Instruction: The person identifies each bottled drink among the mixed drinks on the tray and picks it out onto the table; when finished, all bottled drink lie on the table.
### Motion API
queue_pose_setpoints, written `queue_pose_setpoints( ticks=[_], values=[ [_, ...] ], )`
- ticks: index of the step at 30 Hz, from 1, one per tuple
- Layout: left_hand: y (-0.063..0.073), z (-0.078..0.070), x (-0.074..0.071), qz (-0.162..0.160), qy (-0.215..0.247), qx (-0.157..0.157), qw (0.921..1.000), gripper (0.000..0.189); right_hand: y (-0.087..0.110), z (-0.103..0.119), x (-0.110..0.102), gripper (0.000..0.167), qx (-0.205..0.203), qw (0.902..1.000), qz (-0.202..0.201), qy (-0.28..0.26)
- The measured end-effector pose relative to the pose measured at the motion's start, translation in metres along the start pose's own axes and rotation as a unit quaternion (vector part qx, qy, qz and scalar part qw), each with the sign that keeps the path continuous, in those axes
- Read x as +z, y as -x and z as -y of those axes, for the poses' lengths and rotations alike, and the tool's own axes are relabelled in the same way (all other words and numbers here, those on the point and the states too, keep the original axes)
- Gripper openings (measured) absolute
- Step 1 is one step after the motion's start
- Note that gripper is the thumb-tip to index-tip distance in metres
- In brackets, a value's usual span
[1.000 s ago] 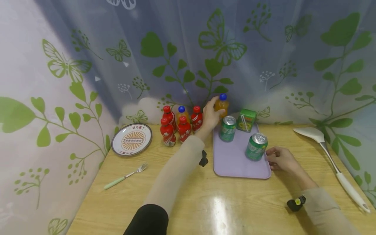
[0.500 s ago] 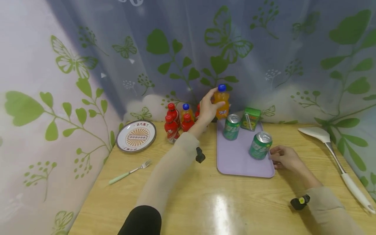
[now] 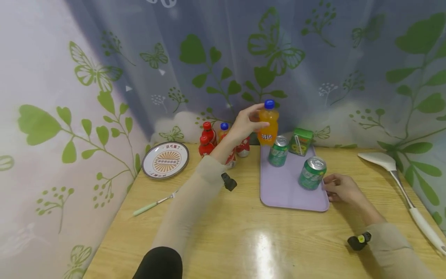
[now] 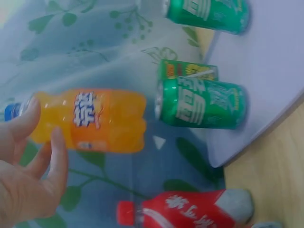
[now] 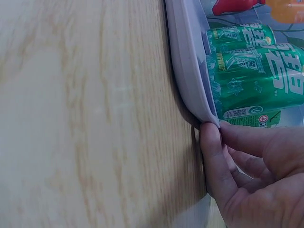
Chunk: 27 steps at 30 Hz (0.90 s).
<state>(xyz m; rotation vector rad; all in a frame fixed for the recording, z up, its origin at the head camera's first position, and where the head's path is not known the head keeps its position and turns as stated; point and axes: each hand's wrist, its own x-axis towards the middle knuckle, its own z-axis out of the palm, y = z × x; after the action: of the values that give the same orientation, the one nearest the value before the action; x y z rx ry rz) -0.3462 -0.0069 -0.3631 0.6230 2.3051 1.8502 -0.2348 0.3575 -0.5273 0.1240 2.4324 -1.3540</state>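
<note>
My left hand [image 3: 241, 124] grips an orange soda bottle [image 3: 268, 127] with a blue cap near its neck, upright and raised behind the lilac tray [image 3: 280, 195]. In the left wrist view the fingers curl round the upper part of the bottle [image 4: 107, 121]. My right hand [image 3: 343, 188] pinches the tray's right rim, thumb and fingers on either side of the edge in the right wrist view. Two green soda cans [image 3: 278, 153] and a green juice box [image 3: 301, 142] with a straw stand on the tray; the front can [image 3: 311, 174] is closest to my right hand.
Left of the tray stand several red-capped bottles [image 3: 207, 145] and another orange bottle [image 3: 223, 130], partly behind my left arm. Farther left are a patterned plate [image 3: 165, 160] and a green-handled fork [image 3: 150, 207]. A white-handled spatula [image 3: 400, 186] lies at the right.
My left hand has lifted the orange soda bottle and brought it slightly right, over the tray's back left end. My right hand keeps its pinch on the tray rim.
</note>
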Motion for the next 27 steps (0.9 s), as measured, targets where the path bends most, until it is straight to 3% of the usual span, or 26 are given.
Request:
queue_pose_setpoints(
  ticks=[7,13,20,27],
  values=[
    [0.015,-0.009,-0.02,0.093,0.009,-0.027,0.9953,0.064,0.0,0.002,0.0,0.046,-0.004,1.0,0.005,-0.001],
    [0.025,-0.006,-0.034,0.134,-0.007,-0.032,0.9905,0.062,0.0,0.001,0.0,0.046,-0.003,1.0,0.005,0.002],
    [0.036,0.011,-0.046,0.148,-0.027,-0.009,0.9885,0.058,-0.002,0.0,-0.001,0.046,-0.008,0.9999,0.007,0.009],
    [0.047,0.031,-0.044,0.14,-0.077,0.012,0.9871,0.055,-0.002,0.0,-0.001,0.046,-0.007,0.9998,0.01,0.014]
  ],
)
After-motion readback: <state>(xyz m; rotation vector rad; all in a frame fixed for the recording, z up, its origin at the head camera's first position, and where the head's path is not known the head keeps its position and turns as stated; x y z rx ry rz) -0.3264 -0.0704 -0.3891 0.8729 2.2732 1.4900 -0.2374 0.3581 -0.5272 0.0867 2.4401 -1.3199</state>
